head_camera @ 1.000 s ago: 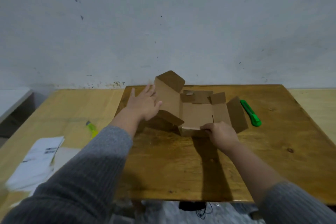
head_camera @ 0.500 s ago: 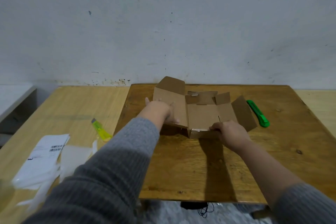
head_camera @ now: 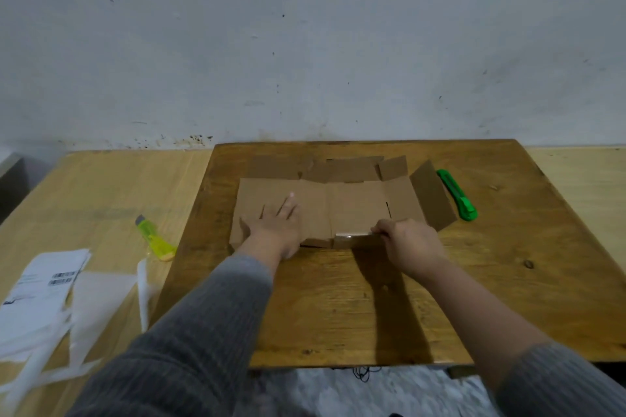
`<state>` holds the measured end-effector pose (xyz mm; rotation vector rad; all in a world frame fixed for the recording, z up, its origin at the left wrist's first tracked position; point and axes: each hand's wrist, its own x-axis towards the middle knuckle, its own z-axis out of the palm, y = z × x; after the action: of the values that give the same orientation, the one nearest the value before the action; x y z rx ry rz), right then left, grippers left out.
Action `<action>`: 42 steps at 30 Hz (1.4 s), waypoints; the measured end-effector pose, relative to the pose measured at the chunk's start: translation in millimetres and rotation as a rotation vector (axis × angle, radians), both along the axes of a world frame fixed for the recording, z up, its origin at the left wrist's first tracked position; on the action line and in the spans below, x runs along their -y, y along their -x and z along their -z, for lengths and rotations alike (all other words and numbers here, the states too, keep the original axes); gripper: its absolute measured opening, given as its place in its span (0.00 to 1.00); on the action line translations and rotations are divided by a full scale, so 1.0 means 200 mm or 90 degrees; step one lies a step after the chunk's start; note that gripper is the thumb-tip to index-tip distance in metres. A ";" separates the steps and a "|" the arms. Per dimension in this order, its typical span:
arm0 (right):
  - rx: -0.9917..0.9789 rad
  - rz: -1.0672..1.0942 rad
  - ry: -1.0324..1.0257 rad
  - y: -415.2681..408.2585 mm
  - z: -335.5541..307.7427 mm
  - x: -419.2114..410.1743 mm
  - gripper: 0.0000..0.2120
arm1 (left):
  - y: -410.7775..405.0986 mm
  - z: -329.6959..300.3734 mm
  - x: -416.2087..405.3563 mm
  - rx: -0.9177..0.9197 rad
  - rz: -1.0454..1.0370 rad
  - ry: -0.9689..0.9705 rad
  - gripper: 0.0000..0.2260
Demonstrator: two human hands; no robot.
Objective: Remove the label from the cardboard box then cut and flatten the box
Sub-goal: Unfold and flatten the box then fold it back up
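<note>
The brown cardboard box (head_camera: 352,203) lies opened out, nearly flat, on the dark wooden table (head_camera: 372,298). My left hand (head_camera: 274,228) presses palm-down with straight fingers on its left panel. My right hand (head_camera: 411,242) grips the near flap, which carries a strip of clear tape, at the front edge. The right end flap still tilts upward beside a green utility knife (head_camera: 457,195). The peeled white label (head_camera: 40,284) with barcodes lies on the lighter table at the left.
A yellow utility knife (head_camera: 154,239) lies on the light wooden table (head_camera: 101,193) left of the dark one. White backing strips (head_camera: 101,301) sit near the label. A grey wall rises behind both tables. A black cord hangs under the near table edge.
The box's raised left panel has been pushed down flat under my left hand. My right hand has stayed on the near flap. The camera has tilted slightly.
</note>
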<state>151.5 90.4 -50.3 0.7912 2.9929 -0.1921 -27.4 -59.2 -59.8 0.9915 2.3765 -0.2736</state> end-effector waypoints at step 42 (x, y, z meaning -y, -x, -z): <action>0.309 0.012 0.149 -0.19 0.18 0.02 0.43 | -0.38 0.22 -0.07 0.039 -0.005 -0.072 0.41</action>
<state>188.9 86.9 -87.2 0.7174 2.4555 -0.2950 48.6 -44.2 -104.6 1.0256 2.3610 -0.1054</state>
